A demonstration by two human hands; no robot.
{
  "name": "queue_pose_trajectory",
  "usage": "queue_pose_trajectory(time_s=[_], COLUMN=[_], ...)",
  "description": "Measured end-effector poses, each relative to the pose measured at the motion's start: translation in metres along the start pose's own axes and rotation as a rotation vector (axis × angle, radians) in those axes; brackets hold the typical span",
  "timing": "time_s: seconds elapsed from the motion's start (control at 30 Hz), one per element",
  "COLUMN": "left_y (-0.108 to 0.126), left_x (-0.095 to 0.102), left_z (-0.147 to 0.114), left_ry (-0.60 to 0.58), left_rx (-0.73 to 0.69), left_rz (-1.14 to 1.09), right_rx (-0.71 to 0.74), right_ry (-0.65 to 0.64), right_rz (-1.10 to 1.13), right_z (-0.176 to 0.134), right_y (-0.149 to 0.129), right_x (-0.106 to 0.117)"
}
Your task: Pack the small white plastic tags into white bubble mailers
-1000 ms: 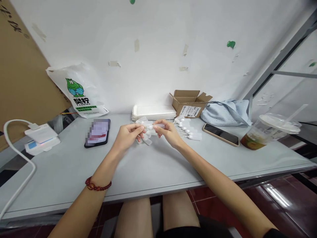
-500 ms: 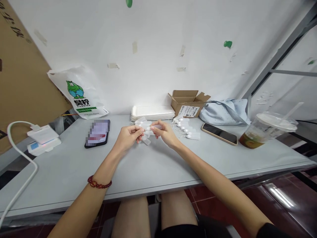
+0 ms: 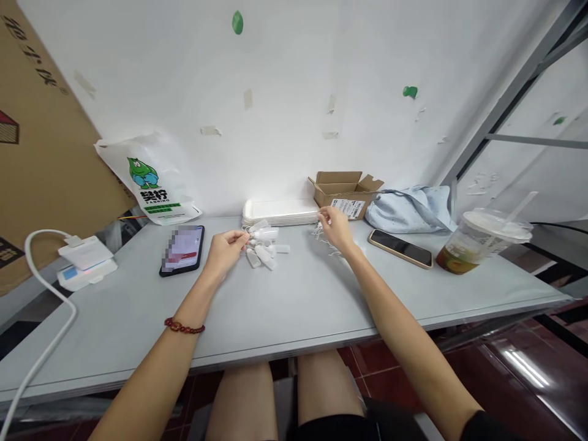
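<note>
My left hand (image 3: 226, 250) has its thumb and fingers pinched together at the left edge of a bunch of small translucent white plastic pieces (image 3: 265, 253). White string loops come off these pieces at the pinched fingertips. Farther right, my right hand (image 3: 336, 228) is over a second group of such pieces, whose thin white strings (image 3: 331, 247) show beside and below the fingers. The right fingers are curled with their tips close together; what lies between them is too small to make out. That hand and wrist hide most of this second group.
Behind the hands lie stacked white trays (image 3: 280, 212) and an open cardboard box (image 3: 342, 190). To the left are a phone (image 3: 182, 250), a white bag (image 3: 151, 177) and a charger (image 3: 88, 262). Rightward are a light blue cloth bag (image 3: 413, 209), another phone (image 3: 400, 248) and a drink cup (image 3: 482, 240).
My right hand has left the bunch beside my left hand and moved right to the second group. My left hand has shifted slightly left, and the bunch is more exposed.
</note>
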State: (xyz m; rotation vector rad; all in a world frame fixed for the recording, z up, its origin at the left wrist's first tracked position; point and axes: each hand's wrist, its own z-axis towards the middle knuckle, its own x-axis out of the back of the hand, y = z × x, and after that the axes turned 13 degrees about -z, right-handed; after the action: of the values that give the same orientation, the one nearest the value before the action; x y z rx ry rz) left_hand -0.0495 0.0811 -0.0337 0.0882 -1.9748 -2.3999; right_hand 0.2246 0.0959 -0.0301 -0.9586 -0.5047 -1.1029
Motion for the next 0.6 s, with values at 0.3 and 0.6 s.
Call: queue_pose_trajectory(time_s=[0.3, 0.6], left_y=[-0.014, -0.008], left_x=[0.008, 0.000], left_z=[0.009, 0.003], left_ry=[0.085, 0.089], left_rx=[-0.025, -0.028], left_rz=[0.205, 0.148], right_rx=[-0.083, -0.090], right_ry=[-0.233, -0.254], right_rz=[-0.530, -0.548], right_z=[0.003, 0.006], right_y=[0.049, 0.055], right_x=[0.001, -0.008])
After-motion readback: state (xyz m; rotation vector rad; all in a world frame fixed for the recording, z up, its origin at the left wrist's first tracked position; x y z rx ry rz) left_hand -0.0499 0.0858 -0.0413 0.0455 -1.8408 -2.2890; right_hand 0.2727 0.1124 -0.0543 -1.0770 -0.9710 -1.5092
